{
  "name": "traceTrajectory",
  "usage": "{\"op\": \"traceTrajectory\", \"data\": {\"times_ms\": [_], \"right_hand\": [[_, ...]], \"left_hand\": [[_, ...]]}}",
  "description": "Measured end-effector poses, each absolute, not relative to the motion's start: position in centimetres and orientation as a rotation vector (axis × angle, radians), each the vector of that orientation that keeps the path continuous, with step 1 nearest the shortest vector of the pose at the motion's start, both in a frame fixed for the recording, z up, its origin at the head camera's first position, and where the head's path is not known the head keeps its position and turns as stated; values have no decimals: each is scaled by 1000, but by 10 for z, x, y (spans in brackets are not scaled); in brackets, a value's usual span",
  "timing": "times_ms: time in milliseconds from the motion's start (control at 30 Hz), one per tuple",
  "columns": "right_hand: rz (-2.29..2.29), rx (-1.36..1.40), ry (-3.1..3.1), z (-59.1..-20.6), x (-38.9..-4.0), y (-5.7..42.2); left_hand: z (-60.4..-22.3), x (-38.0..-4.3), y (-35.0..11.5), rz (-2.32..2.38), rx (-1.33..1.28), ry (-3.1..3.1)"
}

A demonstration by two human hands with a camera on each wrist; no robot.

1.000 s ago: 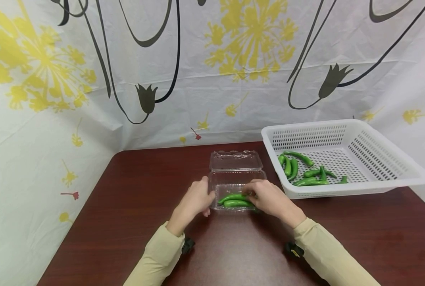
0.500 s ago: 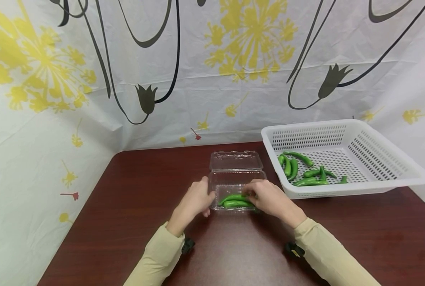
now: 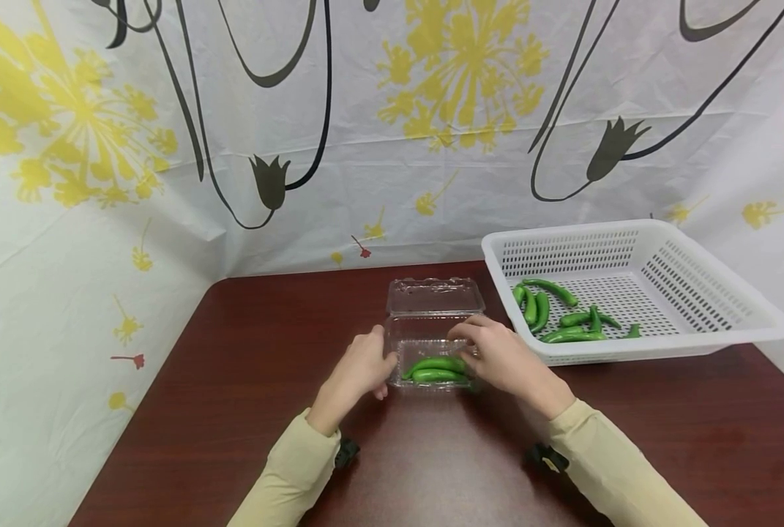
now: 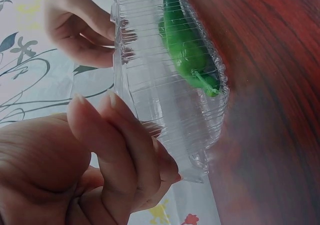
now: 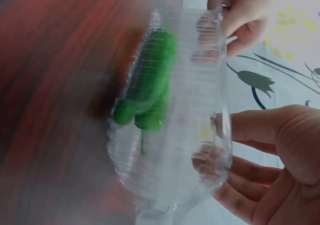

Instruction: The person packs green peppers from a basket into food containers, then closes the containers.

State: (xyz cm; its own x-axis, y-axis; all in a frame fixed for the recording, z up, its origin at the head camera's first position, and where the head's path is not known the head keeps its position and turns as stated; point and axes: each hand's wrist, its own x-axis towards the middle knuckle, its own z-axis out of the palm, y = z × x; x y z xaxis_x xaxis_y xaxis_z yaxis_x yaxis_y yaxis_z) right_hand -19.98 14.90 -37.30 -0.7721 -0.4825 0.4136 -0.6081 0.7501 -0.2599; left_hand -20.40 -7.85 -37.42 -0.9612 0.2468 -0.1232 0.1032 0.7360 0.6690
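Observation:
A clear plastic clamshell box (image 3: 424,329) lies on the table with its lid folded back. Green chili peppers (image 3: 439,375) lie side by side along its near wall; at least two show. At the box's left end is my left hand (image 3: 360,362), its curled fingers gripping the wall near the rim. In the left wrist view one pepper (image 4: 185,50) shows through the ribbed plastic, stem end toward that hand. My right hand (image 3: 500,359) hovers over the right end, fingers apart and loosely bent. Nothing is between them in the right wrist view, where the hand (image 5: 270,160) is beside the rim.
A white perforated basket (image 3: 695,340) stands at the back right, close to the box's right side. Several more green chili peppers (image 3: 542,311) lie in its left part. Behind the dark red table (image 3: 266,351) hangs a white patterned curtain (image 3: 365,146).
My right hand has let go of a pepper, spread its fingers and risen slightly to the right. The pepper stays in the box. My left hand has not moved.

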Motion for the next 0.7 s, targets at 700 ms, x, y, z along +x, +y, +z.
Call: {"op": "traceTrajectory", "data": {"times_ms": [700], "right_hand": [[601,775,-2582,-356,-203,166]], "left_hand": [[-374,-204,-79,1030,283,2725]]}}
